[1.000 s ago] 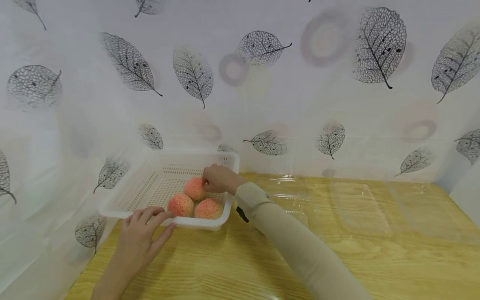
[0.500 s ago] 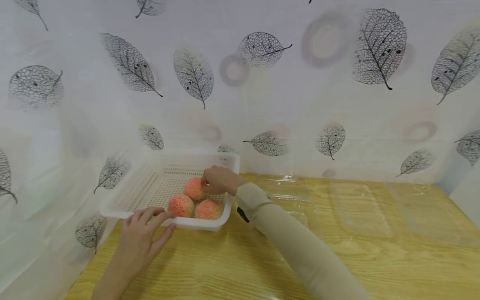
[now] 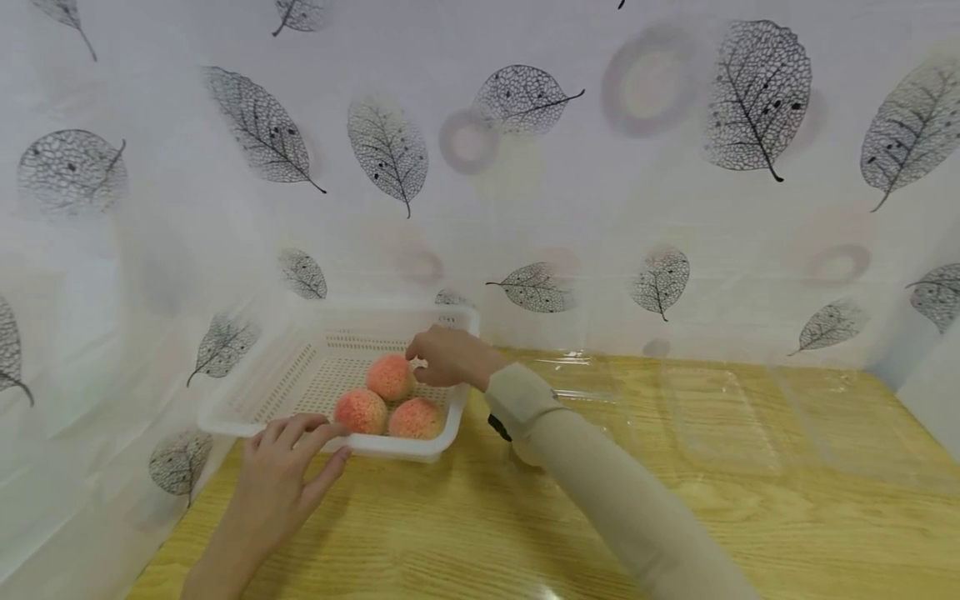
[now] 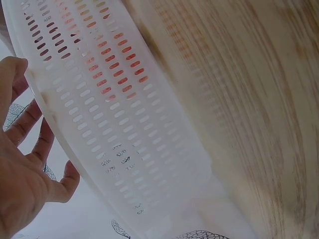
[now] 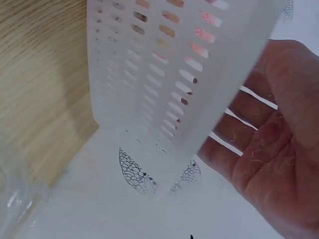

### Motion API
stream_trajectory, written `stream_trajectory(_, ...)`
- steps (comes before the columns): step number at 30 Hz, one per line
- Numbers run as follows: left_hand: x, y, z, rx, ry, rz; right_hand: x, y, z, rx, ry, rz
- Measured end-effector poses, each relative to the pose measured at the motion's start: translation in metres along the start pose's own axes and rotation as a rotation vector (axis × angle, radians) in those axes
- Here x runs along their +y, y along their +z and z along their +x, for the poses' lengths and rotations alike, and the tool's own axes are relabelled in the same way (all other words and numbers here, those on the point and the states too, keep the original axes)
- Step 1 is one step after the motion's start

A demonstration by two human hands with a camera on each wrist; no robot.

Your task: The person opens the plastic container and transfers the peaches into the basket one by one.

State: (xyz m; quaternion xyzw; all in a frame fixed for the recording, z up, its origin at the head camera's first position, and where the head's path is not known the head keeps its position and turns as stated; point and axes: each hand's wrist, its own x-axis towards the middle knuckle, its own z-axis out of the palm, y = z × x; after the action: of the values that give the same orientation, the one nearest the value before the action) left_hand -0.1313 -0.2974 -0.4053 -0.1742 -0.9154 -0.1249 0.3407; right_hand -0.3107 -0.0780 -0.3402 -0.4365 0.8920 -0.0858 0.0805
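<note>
Three pink-and-yellow peaches lie in the right part of a white perforated plastic basket (image 3: pixel 291 365): the back peach (image 3: pixel 390 377), the front-left peach (image 3: pixel 361 412) and the front-right peach (image 3: pixel 416 418). My right hand (image 3: pixel 452 357) reaches over the basket's right rim, thumb and index finger apart at the back peach's right side. In the right wrist view its other fingers (image 5: pixel 242 121) extend loosely behind the basket wall. My left hand (image 3: pixel 281 467) holds the basket's front rim, fingers bent over it and thumb below on the outside. The left wrist view shows those fingers (image 4: pixel 22 126) along the rim.
Clear plastic boxes stand on the wood-grain table (image 3: pixel 480 533) right of the basket: a near box (image 3: pixel 573 375), partly behind the right sleeve, a middle box (image 3: pixel 720 417) and a far-right box (image 3: pixel 862 417). A leaf-print curtain (image 3: pixel 525 200) hangs behind and at the left.
My right hand has loosened from the back peach and shifted slightly right, its thumb and index finger parting. The sleeve moved right too. Left hand, basket and peaches stay almost still.
</note>
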Motion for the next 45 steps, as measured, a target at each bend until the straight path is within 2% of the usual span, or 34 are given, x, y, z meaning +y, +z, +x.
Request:
stream_trajectory(16, 0.001, -0.001, 0.001, -0.009, -0.018, 0.007, -0.014, -0.015, -0.016, 0.070, -0.105, -0.028)
stream_trajectory(27, 0.001, -0.002, 0.001, -0.013, -0.016, 0.006, -0.018, -0.017, -0.022, 0.085, -0.118, -0.076)
stream_trajectory(45, 0.002, 0.000, 0.000, -0.016, -0.027, -0.005, -0.015, -0.018, -0.049, 0.151, -0.115, -0.106)
